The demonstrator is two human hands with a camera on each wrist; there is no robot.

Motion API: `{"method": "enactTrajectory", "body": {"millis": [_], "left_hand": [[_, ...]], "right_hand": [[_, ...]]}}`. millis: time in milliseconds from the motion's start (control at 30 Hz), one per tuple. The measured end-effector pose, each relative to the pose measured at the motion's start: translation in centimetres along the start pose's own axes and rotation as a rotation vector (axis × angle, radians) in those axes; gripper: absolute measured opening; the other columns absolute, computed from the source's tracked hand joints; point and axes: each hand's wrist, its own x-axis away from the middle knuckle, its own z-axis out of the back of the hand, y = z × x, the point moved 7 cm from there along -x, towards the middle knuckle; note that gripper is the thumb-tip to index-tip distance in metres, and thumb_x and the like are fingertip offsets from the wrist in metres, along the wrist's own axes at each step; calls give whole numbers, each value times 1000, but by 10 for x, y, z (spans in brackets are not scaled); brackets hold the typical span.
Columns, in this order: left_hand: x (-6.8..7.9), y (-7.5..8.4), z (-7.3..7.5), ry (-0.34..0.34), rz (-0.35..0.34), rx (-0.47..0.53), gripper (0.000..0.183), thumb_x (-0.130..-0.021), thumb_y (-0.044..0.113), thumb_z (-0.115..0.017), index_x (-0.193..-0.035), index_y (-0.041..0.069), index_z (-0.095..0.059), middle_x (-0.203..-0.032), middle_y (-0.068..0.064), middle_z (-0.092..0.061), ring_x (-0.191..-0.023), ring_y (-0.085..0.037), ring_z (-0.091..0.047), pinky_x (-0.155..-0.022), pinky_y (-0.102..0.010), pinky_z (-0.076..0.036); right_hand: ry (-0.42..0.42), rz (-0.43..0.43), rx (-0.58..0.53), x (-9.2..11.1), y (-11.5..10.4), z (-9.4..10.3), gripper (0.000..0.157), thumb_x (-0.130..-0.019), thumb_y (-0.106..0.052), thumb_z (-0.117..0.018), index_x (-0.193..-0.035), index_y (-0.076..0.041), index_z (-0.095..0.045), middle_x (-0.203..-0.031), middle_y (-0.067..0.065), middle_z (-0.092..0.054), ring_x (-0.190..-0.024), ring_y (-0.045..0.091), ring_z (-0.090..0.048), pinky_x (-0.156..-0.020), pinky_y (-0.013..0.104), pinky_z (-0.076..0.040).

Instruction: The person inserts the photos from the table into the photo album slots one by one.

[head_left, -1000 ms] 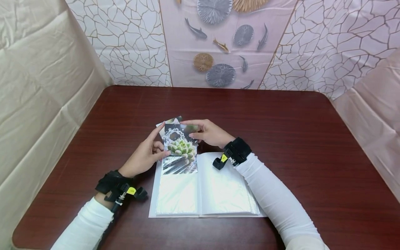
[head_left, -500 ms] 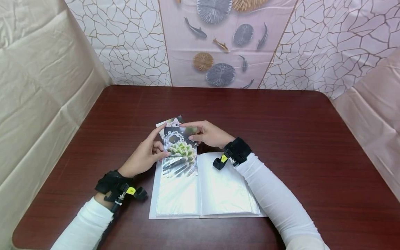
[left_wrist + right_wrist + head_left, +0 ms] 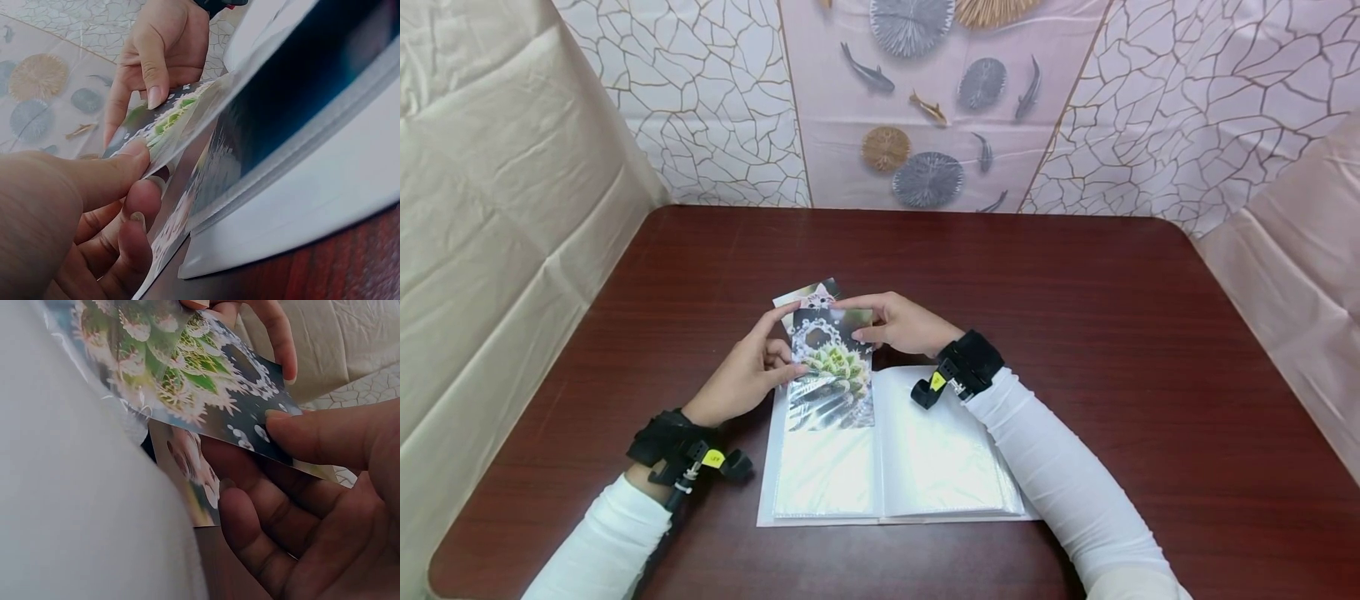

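A photo album (image 3: 951, 454) with clear pockets lies spread on the table. A photo of a green succulent (image 3: 835, 367) is partly inside the left page's pocket (image 3: 827, 475), its lower half under the shiny film. My left hand (image 3: 741, 379) pinches the pocket's upper left edge between thumb and fingers, the index finger reaching up to the photo's top corner. At the top right, my right hand (image 3: 910, 323) grips the photo, thumb (image 3: 312, 434) in front and fingers behind. Another picture (image 3: 808, 293), showing an animal's face, sticks out tilted behind it, mostly hidden.
The dark red-brown table (image 3: 1075, 292) extends around the album on all sides. Behind it hangs a patterned cloth (image 3: 700, 100), and a cream drape (image 3: 512, 208) borders the left. Both wrists carry black straps with small camera mounts.
The succulent photo has slid down toward me, deeper into the pocket, with the right hand following slightly. More of the picture behind it shows. The left hand stays almost in place.
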Motion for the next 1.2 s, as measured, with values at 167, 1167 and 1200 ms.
{"method": "enactTrajectory", "body": {"millis": [167,1167,1200], "left_hand": [[3,21,3,0,-3,-11,78,-88,2,-64,-152,12,-19,-76,-15,-63,-66,-32,-57,-59,-29,-45],[1,6,1,8,32,-16,69,-88,6,-65,-147,12,-30,-76,-14,-61,-64,-33,-53,-59,-29,-42],[0,1,1,9,34,-15,69,-88,7,-65,-147,13,-30,-76,-13,-61,-64,-32,-53,-59,-29,-42]], "right_hand": [[-8,-13,8,1,-1,-1,49,-93,-11,-61,-140,-20,-51,-54,2,-33,-51,24,-35,-55,29,-35],[-114,-43,-8,6,-1,-5,50,-95,-8,-56,-144,-16,-46,-70,26,-55,-74,27,-65,-69,39,-50],[-115,-45,-14,6,-1,-5,51,-95,-8,-56,-144,-16,-46,-71,26,-56,-74,27,-65,-69,39,-51]]}}
